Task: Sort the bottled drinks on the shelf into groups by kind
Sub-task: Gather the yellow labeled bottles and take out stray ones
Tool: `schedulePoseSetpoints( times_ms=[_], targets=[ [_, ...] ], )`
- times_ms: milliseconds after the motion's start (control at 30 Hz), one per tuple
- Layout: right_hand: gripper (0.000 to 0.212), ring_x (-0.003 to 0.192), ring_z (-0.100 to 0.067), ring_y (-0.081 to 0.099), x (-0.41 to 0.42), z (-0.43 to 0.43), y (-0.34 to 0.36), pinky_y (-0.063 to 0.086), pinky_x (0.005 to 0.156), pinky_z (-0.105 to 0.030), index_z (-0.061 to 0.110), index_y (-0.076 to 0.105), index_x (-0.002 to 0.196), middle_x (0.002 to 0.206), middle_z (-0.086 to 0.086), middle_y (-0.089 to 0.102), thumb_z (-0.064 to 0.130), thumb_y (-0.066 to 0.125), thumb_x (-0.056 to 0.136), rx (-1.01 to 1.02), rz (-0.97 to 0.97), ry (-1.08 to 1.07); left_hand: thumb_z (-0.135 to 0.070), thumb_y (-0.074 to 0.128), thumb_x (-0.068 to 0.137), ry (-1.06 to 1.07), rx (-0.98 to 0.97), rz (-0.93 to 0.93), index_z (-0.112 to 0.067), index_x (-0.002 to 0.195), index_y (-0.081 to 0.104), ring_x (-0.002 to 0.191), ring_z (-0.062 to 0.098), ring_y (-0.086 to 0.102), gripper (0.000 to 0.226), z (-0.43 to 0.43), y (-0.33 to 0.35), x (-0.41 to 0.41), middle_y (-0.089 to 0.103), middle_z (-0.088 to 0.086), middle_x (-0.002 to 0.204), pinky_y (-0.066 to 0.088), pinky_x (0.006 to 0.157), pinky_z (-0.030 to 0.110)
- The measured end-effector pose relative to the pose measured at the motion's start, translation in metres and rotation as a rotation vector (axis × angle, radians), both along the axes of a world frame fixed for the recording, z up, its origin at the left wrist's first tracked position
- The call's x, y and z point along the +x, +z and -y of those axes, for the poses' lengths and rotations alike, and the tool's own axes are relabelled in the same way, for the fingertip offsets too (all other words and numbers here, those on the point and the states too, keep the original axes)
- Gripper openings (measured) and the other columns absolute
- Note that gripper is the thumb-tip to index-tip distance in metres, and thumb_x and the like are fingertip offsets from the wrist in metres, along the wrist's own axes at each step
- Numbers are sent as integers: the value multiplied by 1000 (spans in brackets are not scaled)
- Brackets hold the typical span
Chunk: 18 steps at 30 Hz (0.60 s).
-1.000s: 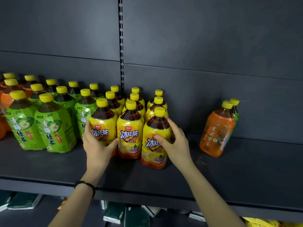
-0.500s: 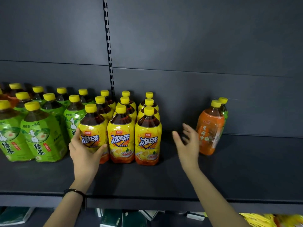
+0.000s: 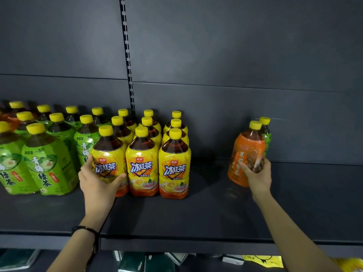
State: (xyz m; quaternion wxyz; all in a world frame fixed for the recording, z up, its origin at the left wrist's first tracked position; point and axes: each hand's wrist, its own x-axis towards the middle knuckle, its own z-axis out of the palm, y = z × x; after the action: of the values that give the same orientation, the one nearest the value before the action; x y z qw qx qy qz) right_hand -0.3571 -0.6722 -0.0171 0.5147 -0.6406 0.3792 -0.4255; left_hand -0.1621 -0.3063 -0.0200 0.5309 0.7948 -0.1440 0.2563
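Currently I see the left hand (image 3: pixel 98 181) wrapped around the front-left yellow-labelled plastic tea bottle with a yellow cap (image 3: pixel 109 152). The thumb lies across the label's lower front and the fingers curl round its left side. That bottle stands upright on the dark grey metal shelf (image 3: pixel 196 216), at the corner of a block of matching yellow-labelled bottles (image 3: pixel 142 163) set in three rows running back to the rear panel. A thin black wristband (image 3: pixel 86 229) sits on that wrist.

Off to the right, well apart from the block, the right hand (image 3: pixel 259 177) grips the lower half of an orange-labelled plastic bottle with a yellow cap (image 3: pixel 247 150), fingers curled round it. The fingertips there are blurred, and I cannot tell whether the bottle's base rests on the shelf. Just behind it stands a single green-labelled bottle (image 3: pixel 267 138), mostly hidden.

Left of the yellow block, touching it, I see a group of green-labelled bottles with yellow caps (image 3: pixel 49 161), and a few more orange-labelled ones (image 3: pixel 11 120) at the far left edge. Below the shelf lie dark green packages (image 3: pixel 137 262).
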Motion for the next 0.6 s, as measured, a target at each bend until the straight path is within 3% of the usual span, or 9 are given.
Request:
schedulePoseSetpoints(
  times_ms=[267, 433, 533, 600],
  targets=[
    [81, 118, -18, 53, -21, -45, -4, 47, 99, -45, 32, 37, 137, 130, 5, 54, 34, 82, 69, 16, 25, 215, -8, 89, 60, -11, 20, 8, 2, 143, 25, 130, 37, 34, 105, 0, 0, -2, 38, 25, 136, 35, 106, 55],
    [74, 111, -12, 56, -39, -87, -5, 50, 87, -32, 36, 41, 129, 119, 11, 58, 31, 82, 68, 60, 68, 328, -6, 80, 72, -252, -90, -142, -24, 149, 15, 139, 23, 31, 102, -21, -14, 10, 30, 7, 149, 37, 108, 52],
    [74, 105, -5, 56, -49, -110, -4, 47, 74, -22, 39, 40, 125, 116, 14, 57, 32, 82, 64, 66, 58, 422, -11, 76, 78, -246, -142, -185, -19, 140, 35, 131, 23, 42, 74, -20, -13, -7, 42, 2, 140, 41, 104, 52],
    [73, 104, -3, 55, -52, -125, -4, 46, 71, -19, 39, 41, 124, 116, 12, 57, 29, 82, 66, 71, 45, 484, -33, 77, 74, -171, -102, -184, -26, 112, 55, 118, 26, 54, 44, -15, -14, -31, 55, 1, 121, 47, 97, 51]
  ],
)
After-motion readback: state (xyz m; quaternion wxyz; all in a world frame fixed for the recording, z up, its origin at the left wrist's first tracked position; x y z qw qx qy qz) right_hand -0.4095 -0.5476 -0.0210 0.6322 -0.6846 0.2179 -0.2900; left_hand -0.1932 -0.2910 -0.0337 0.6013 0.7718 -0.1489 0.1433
